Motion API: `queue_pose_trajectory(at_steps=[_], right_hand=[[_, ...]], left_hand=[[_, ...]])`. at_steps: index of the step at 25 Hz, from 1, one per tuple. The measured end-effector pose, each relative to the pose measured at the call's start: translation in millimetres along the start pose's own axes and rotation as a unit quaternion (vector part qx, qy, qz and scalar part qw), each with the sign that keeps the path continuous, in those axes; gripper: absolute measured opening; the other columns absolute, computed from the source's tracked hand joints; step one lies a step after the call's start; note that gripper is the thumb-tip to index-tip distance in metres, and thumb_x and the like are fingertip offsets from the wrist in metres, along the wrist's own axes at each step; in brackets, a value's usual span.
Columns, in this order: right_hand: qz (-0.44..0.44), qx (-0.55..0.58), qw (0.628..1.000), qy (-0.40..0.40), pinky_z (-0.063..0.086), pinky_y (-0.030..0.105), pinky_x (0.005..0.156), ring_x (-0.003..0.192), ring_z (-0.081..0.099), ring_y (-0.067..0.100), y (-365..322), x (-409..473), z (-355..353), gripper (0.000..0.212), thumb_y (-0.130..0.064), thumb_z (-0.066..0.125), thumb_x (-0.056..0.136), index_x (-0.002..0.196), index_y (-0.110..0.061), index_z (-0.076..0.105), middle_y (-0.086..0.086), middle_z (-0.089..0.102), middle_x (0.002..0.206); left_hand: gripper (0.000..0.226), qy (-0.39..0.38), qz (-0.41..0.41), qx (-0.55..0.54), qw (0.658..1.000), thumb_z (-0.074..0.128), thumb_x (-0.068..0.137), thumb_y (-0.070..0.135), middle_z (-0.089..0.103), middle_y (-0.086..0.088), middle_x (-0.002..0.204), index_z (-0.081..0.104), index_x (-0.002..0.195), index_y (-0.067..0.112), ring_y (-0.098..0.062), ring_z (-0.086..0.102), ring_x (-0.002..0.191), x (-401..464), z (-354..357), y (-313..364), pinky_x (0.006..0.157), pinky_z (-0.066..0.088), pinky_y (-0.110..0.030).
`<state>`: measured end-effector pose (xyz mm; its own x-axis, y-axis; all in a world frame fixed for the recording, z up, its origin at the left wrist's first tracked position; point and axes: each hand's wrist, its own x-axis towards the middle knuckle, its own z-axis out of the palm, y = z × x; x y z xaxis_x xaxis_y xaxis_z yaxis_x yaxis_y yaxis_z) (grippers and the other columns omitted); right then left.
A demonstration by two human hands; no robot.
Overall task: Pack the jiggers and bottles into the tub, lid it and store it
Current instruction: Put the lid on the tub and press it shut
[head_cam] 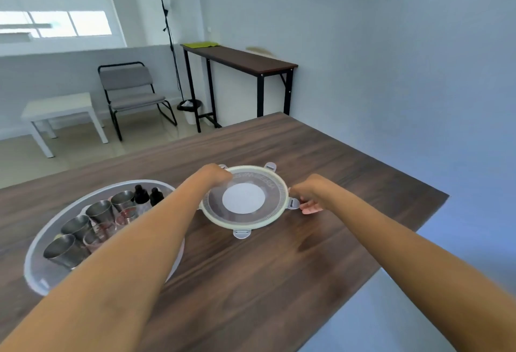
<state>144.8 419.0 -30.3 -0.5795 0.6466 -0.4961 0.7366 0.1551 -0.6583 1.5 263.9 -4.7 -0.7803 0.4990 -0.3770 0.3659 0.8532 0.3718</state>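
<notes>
A round clear tub (36, 265) stands on the wooden table (251, 281) at the left. Inside it are several steel jiggers (99, 210), some clear measuring cups (96, 235) and two dark dropper bottles (141, 193). To its right lies the round translucent lid (244, 198) with clip tabs around its rim. My left hand (215, 174) grips the lid's far-left edge. My right hand (308, 195) pinches the tab on the lid's right side. The lid looks slightly tilted, and I cannot tell whether it is lifted off the table.
The table's right edge runs diagonally close to the lid, with a drop beyond. Behind are a dark console table (240, 61), a grey chair (131, 94), a white side table (60, 111), a floor lamp (167, 33) and a bin (190, 110).
</notes>
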Motion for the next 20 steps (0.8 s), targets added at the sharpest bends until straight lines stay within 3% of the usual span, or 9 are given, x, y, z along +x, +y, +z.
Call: queue_pose_trajectory(at_steps=[2, 5, 7, 9, 11, 17, 18, 20], right_hand=[[0.010, 0.076, 0.997, 0.007, 0.054, 0.030, 0.068, 0.073, 0.058, 0.018, 5.7, 6.1, 3.7, 0.016, -0.012, 0.064, 0.081, 0.091, -0.005, 0.053, 0.009, 0.057, 0.081], [0.016, 0.149, 0.989, 0.020, 0.046, 0.025, 0.055, 0.060, 0.049, 0.015, 10.6, 13.1, 5.3, 0.011, -0.004, 0.064, 0.081, 0.076, -0.005, 0.054, 0.008, 0.053, 0.071], [0.023, 0.180, 0.983, 0.017, 0.038, 0.021, 0.049, 0.051, 0.040, 0.011, 11.1, 15.3, 3.3, 0.021, 0.000, 0.060, 0.082, 0.063, -0.006, 0.053, 0.005, 0.048, 0.061], [0.036, 0.180, 0.983, 0.009, 0.033, 0.019, 0.048, 0.051, 0.035, 0.009, 10.1, 15.2, 2.2, 0.027, -0.001, 0.056, 0.085, 0.060, -0.008, 0.051, 0.002, 0.044, 0.059], [0.045, 0.181, 0.983, 0.006, 0.031, 0.019, 0.046, 0.051, 0.034, 0.009, 12.1, 15.2, 0.1, 0.029, -0.001, 0.055, 0.086, 0.059, -0.010, 0.050, 0.001, 0.042, 0.058], [0.001, 0.263, 0.964, 0.048, 0.046, 0.021, 0.036, 0.049, 0.052, 0.012, -2.5, 11.1, -28.8, 0.014, 0.003, 0.054, 0.086, 0.073, -0.002, 0.056, 0.009, 0.056, 0.061], [-0.018, 0.271, 0.959, 0.077, 0.047, 0.020, 0.036, 0.047, 0.054, 0.013, -7.2, 9.7, -34.9, 0.015, 0.005, 0.054, 0.084, 0.071, -0.002, 0.056, 0.011, 0.057, 0.060], [-0.062, 0.304, 0.942, 0.127, 0.050, 0.025, 0.043, 0.048, 0.055, 0.016, -14.6, 6.1, -46.9, 0.018, 0.010, 0.056, 0.080, 0.069, -0.006, 0.055, 0.013, 0.059, 0.061]], left_hand=[[0.009, -0.046, -0.024, -0.040, 0.998, 0.039, 0.095, 0.014, 0.051, -0.008, 0.096, 0.045, 0.101, 0.013, -0.023, 0.048, 0.082, 0.2, 1.9, -1.2, 0.060, 0.042, -0.018], [0.010, -0.030, -0.040, -0.101, 0.994, 0.042, 0.092, 0.015, 0.047, -0.008, 0.098, 0.050, 0.089, 0.011, -0.027, 0.047, 0.089, 12.0, 5.7, -11.3, 0.067, 0.040, -0.024], [0.010, 0.015, -0.064, -0.174, 0.983, 0.047, 0.084, 0.013, 0.049, -0.009, 0.080, 0.052, 0.077, 0.008, -0.026, 0.049, 0.073, 16.9, 8.5, -15.4, 0.062, 0.040, -0.028], [0.015, 0.035, -0.069, -0.202, 0.976, 0.048, 0.077, 0.009, 0.039, -0.006, 0.058, 0.045, 0.062, 0.010, -0.020, 0.036, 0.051, 17.4, 9.6, -16.0, 0.047, 0.031, -0.025], [0.019, 0.058, -0.066, -0.229, 0.969, 0.048, 0.071, 0.005, 0.034, -0.004, 0.048, 0.040, 0.055, 0.010, -0.019, 0.029, 0.044, 18.3, 10.1, -15.6, 0.042, 0.025, -0.024], [0.034, 0.183, -0.014, -0.269, 0.946, 0.050, 0.067, 0.002, 0.029, 0.002, 0.046, 0.028, 0.045, 0.017, -0.016, 0.026, 0.047, 20.8, -4.7, -5.0, 0.046, 0.022, -0.025], [0.034, 0.200, 0.000, -0.273, 0.941, 0.051, 0.068, 0.003, 0.033, 0.003, 0.047, 0.031, 0.044, 0.017, -0.016, 0.030, 0.048, 21.6, -7.5, -0.4, 0.047, 0.026, -0.025], [0.024, 0.224, 0.023, -0.328, 0.917, 0.056, 0.071, 0.005, 0.050, 0.004, 0.055, 0.054, 0.050, 0.017, -0.016, 0.044, 0.054, 21.5, -13.5, 7.6, 0.056, 0.041, -0.024]])
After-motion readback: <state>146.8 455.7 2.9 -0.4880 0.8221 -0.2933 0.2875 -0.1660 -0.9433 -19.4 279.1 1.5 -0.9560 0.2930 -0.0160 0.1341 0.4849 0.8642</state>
